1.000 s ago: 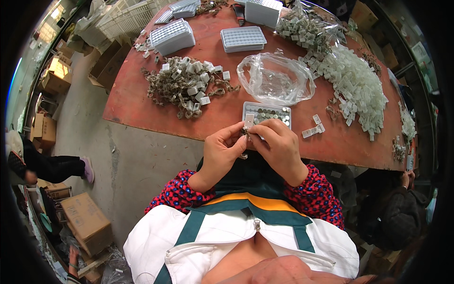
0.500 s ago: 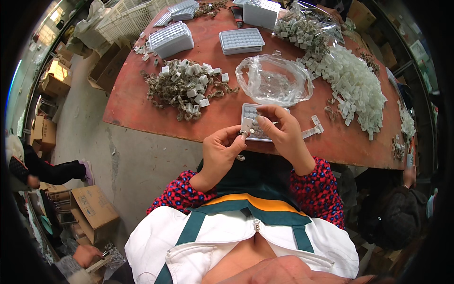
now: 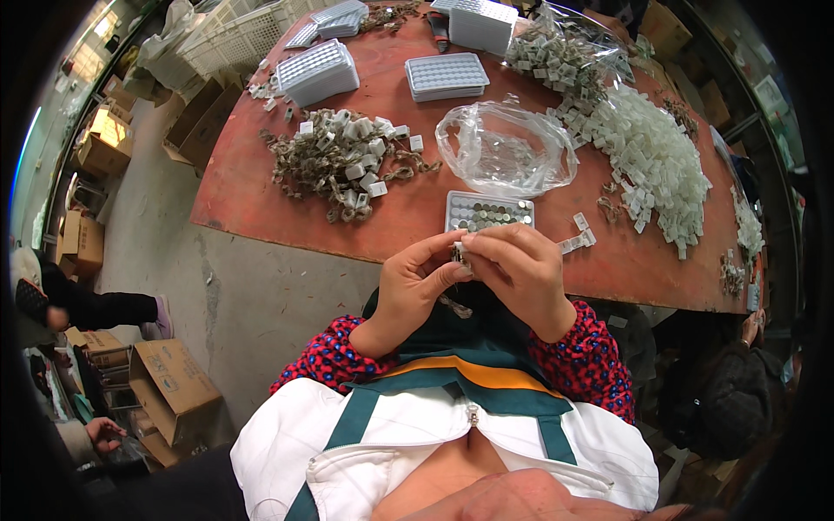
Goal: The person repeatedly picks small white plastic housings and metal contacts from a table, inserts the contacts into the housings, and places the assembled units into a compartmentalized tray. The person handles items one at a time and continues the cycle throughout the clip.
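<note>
My left hand (image 3: 410, 286) pinches a small white plastic case (image 3: 458, 253), and a brownish cord (image 3: 454, 306) hangs below its fingers. Thumb and fingertips of my right hand (image 3: 524, 273) are pressed together against the top of the same case; whatever lies between them is hidden. Just beyond both hands sits a white compartment tray (image 3: 455, 205) with several round silvery button cells (image 3: 492, 213) in it. Small loose white pieces (image 3: 578, 234) lie right of my right hand.
A heap of corded white cases (image 3: 347, 161) lies left, a crumpled clear bag (image 3: 504, 152) in the middle, and a big pile of white plastic pieces (image 3: 651, 165) right. Stacked trays (image 3: 320, 74) stand farther back. Other people work at both sides.
My right hand has moved from over the tray back toward me and met the white case in my left hand. The tray's button cells now show.
</note>
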A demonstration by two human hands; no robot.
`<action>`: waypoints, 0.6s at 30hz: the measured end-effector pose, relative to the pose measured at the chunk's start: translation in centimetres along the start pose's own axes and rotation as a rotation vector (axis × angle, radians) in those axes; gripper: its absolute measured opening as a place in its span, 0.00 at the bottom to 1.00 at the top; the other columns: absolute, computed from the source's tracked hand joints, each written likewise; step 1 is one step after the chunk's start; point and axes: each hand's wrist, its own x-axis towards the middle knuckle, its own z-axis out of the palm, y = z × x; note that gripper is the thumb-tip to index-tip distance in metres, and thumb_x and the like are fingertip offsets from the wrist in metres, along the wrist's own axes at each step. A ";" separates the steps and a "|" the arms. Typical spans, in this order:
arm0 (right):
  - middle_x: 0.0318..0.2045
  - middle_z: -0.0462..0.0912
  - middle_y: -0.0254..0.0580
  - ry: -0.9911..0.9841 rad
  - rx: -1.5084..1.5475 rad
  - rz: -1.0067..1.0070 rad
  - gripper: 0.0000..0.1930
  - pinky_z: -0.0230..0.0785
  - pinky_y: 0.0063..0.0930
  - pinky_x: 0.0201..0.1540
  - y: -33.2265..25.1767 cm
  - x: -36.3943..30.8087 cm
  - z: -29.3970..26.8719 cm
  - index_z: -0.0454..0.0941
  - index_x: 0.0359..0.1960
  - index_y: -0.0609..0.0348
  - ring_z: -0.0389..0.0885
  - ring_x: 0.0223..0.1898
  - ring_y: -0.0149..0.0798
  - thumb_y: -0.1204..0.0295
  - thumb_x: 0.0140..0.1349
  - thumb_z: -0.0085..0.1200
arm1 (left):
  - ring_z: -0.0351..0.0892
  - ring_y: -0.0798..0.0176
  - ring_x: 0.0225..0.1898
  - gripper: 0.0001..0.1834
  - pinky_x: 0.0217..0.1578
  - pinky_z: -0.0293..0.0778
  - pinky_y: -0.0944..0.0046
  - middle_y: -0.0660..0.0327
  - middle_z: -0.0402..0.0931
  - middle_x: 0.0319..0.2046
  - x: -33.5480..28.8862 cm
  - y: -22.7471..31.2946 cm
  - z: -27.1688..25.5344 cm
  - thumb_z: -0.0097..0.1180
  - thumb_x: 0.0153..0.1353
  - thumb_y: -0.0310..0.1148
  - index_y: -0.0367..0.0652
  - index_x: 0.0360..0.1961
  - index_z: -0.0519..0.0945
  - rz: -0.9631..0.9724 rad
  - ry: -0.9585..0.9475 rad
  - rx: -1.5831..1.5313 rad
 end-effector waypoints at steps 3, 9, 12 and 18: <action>0.37 0.85 0.35 -0.063 0.040 -0.091 0.10 0.80 0.31 0.35 -0.2 -0.1 -0.5 0.85 0.39 0.57 0.86 0.36 0.38 0.77 0.53 0.67 | 0.81 0.68 0.47 0.22 0.51 0.79 0.68 0.55 0.81 0.48 -0.2 0.0 -0.2 0.60 0.67 0.24 0.29 0.61 0.74 0.067 -0.025 0.009; 0.40 0.85 0.37 -0.092 0.013 -0.143 0.14 0.78 0.32 0.37 -1.0 -0.5 -0.9 0.86 0.40 0.57 0.85 0.36 0.40 0.78 0.50 0.69 | 0.81 0.70 0.45 0.19 0.48 0.79 0.70 0.57 0.82 0.44 -0.7 -0.3 -0.5 0.63 0.65 0.24 0.30 0.56 0.77 0.143 -0.005 0.065; 0.40 0.85 0.36 -0.068 -0.055 -0.177 0.14 0.77 0.31 0.37 -1.1 -0.8 -0.7 0.86 0.40 0.56 0.85 0.36 0.39 0.76 0.49 0.69 | 0.81 0.71 0.43 0.19 0.45 0.79 0.72 0.59 0.83 0.42 -0.8 -0.6 -0.3 0.64 0.65 0.26 0.30 0.54 0.78 0.184 -0.013 0.104; 0.37 0.85 0.36 -0.108 -0.038 -0.113 0.13 0.77 0.32 0.40 -0.6 -1.4 -0.3 0.85 0.40 0.56 0.85 0.35 0.39 0.73 0.51 0.69 | 0.82 0.70 0.40 0.18 0.43 0.79 0.72 0.59 0.83 0.41 -0.7 -1.2 0.0 0.63 0.66 0.27 0.32 0.55 0.77 0.141 0.081 0.044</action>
